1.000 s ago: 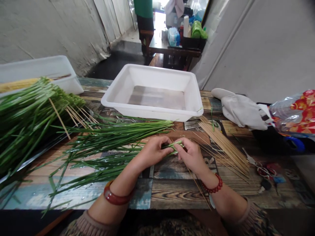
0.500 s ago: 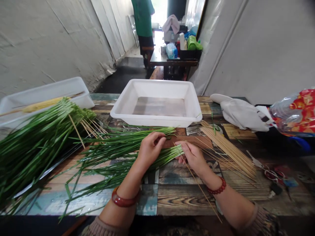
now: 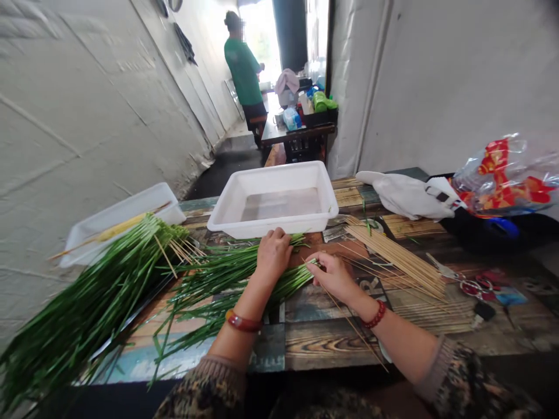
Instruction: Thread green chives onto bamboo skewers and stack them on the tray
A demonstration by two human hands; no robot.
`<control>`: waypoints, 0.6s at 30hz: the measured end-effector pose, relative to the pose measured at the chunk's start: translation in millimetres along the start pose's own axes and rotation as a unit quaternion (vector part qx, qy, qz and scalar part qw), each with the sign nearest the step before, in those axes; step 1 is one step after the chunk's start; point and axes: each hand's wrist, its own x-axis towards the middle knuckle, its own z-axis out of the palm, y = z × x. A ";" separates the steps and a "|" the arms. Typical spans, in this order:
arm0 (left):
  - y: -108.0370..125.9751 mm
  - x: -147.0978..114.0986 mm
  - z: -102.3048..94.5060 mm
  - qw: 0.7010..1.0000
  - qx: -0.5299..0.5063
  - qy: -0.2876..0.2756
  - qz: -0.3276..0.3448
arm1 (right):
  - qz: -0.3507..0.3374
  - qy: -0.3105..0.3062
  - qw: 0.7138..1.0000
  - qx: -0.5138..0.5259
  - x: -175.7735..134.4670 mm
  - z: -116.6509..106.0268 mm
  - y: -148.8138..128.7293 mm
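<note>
My left hand (image 3: 274, 253) rests over the loose garlic chives (image 3: 227, 265), its fingers bent down onto them near the pale ends; the fingertips are partly hidden. Just to the right, my right hand (image 3: 334, 276) pinches the white ends of a small bunch of chives (image 3: 301, 276). A thin bamboo skewer (image 3: 349, 320) crosses those ends and slants down under the right hand towards the table's front edge. Beside that hand lies a pile of bamboo skewers (image 3: 397, 262), with a few strays next to it.
Behind the hands stands a white plastic tub (image 3: 273, 227). At left, a large heap of skewered chives (image 3: 100, 297) leans by another white tub (image 3: 168, 203). A white cloth item (image 3: 393, 195), keys (image 3: 483, 311) and a plastic bag (image 3: 498, 180) are at right. A person in green (image 3: 244, 73) stands farther back.
The camera view has tilted up and shifted. My left hand has turned, its fingers now reaching down onto the chives. The right hand still holds the bunch ends by the skewer.
</note>
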 end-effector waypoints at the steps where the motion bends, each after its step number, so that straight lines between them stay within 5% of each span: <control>1: 1.4 3.4 -0.2 1.000 0.015 -0.007 -0.001 | -0.003 0.002 1.000 0.000 0.0 0.3 -1.0; 6: -3.7 8.9 2.3 1.000 0.005 0.020 -0.003 | -0.014 0.013 1.000 0.010 0.6 2.0 -7.7; 10: -11.3 1.4 1.5 0.986 -0.145 0.083 -0.011 | -0.014 0.030 0.999 0.009 -0.8 -0.4 -14.1; 18: 8.6 -17.1 -0.8 0.842 -0.529 0.013 -0.100 | -0.019 0.097 0.995 0.016 -3.3 -10.3 -16.3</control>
